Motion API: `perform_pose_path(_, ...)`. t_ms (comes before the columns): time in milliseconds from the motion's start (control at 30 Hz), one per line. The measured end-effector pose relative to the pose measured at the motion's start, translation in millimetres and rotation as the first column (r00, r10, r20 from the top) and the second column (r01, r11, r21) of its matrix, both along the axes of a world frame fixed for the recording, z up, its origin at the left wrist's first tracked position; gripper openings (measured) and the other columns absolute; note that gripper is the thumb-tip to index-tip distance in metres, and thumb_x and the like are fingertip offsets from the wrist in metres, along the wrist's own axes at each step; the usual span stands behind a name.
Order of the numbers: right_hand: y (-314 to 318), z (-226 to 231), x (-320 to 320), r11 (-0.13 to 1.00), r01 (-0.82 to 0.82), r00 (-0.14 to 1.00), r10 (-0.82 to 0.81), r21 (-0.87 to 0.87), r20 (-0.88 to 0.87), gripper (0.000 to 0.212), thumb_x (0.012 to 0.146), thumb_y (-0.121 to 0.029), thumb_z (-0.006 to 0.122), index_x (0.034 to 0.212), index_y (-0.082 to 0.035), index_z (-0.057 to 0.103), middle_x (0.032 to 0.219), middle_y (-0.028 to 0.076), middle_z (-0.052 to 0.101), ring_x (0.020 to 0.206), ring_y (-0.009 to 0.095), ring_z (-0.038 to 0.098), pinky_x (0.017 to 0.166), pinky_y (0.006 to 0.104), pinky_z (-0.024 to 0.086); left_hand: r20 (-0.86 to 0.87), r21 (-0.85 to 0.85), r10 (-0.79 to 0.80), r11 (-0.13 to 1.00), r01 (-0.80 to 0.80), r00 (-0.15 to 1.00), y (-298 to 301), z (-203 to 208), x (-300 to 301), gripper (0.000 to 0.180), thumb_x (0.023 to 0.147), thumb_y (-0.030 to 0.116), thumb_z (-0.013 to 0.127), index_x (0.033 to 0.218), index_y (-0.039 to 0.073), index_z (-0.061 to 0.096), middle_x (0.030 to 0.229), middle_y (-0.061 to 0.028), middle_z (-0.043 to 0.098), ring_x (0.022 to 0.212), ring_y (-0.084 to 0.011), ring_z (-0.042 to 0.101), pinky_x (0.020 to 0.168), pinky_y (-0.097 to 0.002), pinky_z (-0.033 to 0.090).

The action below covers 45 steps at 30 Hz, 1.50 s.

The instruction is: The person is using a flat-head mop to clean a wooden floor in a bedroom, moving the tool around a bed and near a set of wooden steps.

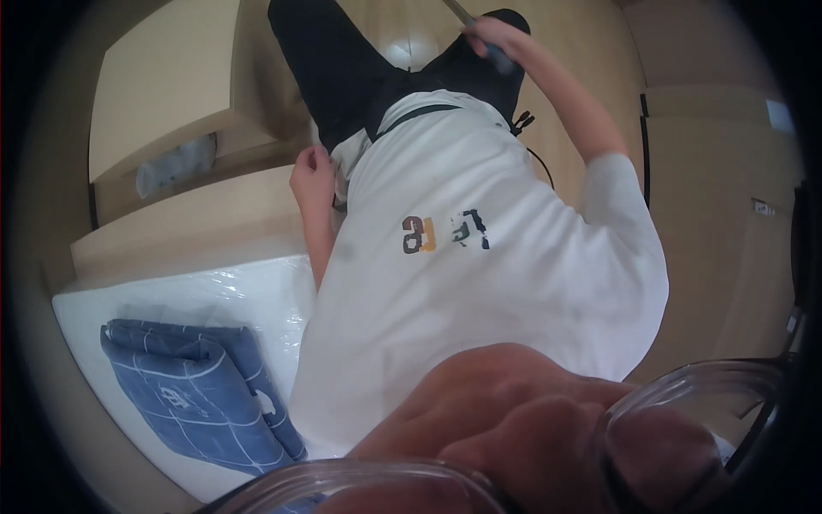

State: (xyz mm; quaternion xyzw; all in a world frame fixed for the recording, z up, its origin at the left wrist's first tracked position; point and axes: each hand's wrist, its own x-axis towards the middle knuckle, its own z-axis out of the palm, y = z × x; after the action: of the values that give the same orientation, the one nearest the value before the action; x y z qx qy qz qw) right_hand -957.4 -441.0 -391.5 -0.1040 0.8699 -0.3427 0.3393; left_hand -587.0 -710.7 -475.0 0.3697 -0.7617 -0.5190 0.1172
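Note:
My right hand [497, 36] is raised over my right thigh, its fingers wrapped round a slim, grey, stick-like tool [459, 10] with a blue-grey end [503, 62]. Motion blur and the picture's top edge hide the tool's exact kind. Beside my left hip, my left hand [313, 178] is closed, thumb against curled fingers, close to the hem of my white shirt [351, 161]. Whether anything small lies between those fingers cannot be made out. Dark trousers [342, 73] cover my parted legs.
To the left stands pale wooden furniture [163, 86] with a clear plastic bag [175, 164] in its gap. Below it, a folded blue checked cloth [193, 394] lies on a plastic-wrapped white mattress [282, 295]. A black cable [541, 163] hangs by my right side.

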Motion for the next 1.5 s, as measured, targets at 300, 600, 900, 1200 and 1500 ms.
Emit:
perform_pose_path(300,-98,-57,-80,0.982,0.186,0.964,-0.177,-0.024,0.198,0.027,0.098,-0.03,0.046,0.084,-0.007,0.051,0.058,0.002,0.046,0.045,0.011,0.042,0.041,0.0254,0.035,0.031,0.152,-0.015,0.988,0.01,0.999,-1,18,-8,0.032,0.095,0.027,0.056,0.105,-0.002,0.066,0.082,-0.0149,0.07,0.075,-0.0234,0.066,0.074,-0.0325,0.05)
perform_pose_path(600,107,254,135,0.954,0.14,0.985,-0.106,0.267,-0.137,0.049,0.097,-0.014,0.05,0.144,-0.009,0.039,0.084,0.0,0.056,0.059,0.005,0.046,0.053,0.0203,0.04,0.107,0.231,-0.097,0.97,0.07,0.99,14,21,-12,0.032,0.095,0.029,0.056,0.106,0.0,0.066,0.087,-0.0141,0.07,0.08,-0.0224,0.066,0.076,-0.0322,0.05)
perform_pose_path(900,59,294,233,0.855,0.283,0.944,-0.328,0.434,0.03,0.056,0.09,-0.005,0.055,0.144,-0.012,0.044,0.064,-0.006,0.039,0.045,0.004,0.039,0.04,0.0221,0.035,0.177,0.199,-0.115,0.977,0.079,0.977,6,30,0,0.034,0.096,0.03,0.056,0.11,0.001,0.065,0.093,-0.0149,0.07,0.086,-0.021,0.066,0.08,-0.0312,0.049)
perform_pose_path(1200,23,67,58,0.979,0.177,0.984,-0.176,-0.101,0.023,0.059,0.089,-0.019,0.064,0.143,-0.012,0.042,0.066,0.004,0.054,0.044,0.01,0.048,0.042,0.0257,0.039,0.234,0.1,-0.12,0.99,0.098,0.965,-1,13,-3,0.035,0.095,0.031,0.054,0.11,0.002,0.065,0.095,-0.0184,0.069,0.086,-0.0322,0.066,0.079,-0.0375,0.05)
perform_pose_path(1500,-153,-188,-129,0.748,0.563,0.774,-0.328,-0.352,0.542,0.03,0.096,-0.033,0.046,0.076,-0.01,0.05,0.059,0.004,0.047,0.048,0.019,0.047,0.042,0.0344,0.041,0.111,-0.038,-0.053,0.998,0.058,0.992,4,1,-41,0.028,0.095,0.026,0.056,0.102,0.001,0.067,0.081,-0.0158,0.068,0.074,-0.0264,0.065,0.069,-0.0354,0.051)
